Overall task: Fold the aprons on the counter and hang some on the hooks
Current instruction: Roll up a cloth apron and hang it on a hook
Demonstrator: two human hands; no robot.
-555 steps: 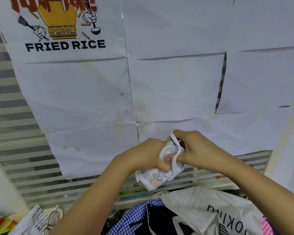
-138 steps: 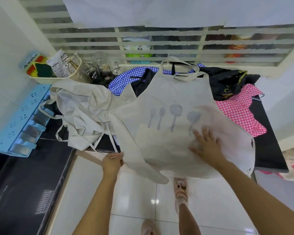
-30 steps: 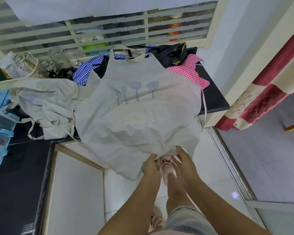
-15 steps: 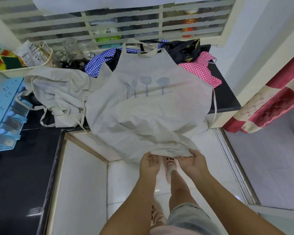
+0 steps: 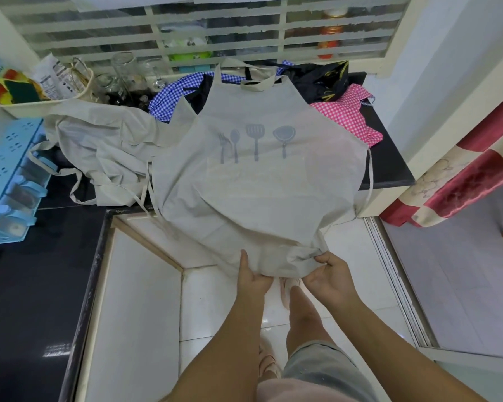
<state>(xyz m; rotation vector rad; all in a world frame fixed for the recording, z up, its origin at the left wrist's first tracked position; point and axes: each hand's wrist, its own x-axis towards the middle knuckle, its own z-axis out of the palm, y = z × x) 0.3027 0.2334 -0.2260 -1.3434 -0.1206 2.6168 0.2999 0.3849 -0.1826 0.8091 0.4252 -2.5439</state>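
Draping bib-first across the black counter (image 5: 389, 166) and spilling off its front edge: beige utensil-print apron (image 5: 256, 192), hem bunched low over the floor (image 5: 215, 300). Held there by left hand (image 5: 251, 275), thumb on top, and right hand (image 5: 328, 275), fingers curled round a gathered fold, close together. Likely to fold crooked from so narrow a hold. Could drag the crumpled beige apron (image 5: 108, 152) touching its left side, snag the dangling waist tie (image 5: 370, 181), or jostle the glass jars (image 5: 124, 71) behind it.

You're getting bright, even light; glare is glinting off floor tiles (image 5: 215, 309) just below your left hand (image 5: 253, 281); frame edges are bowing.
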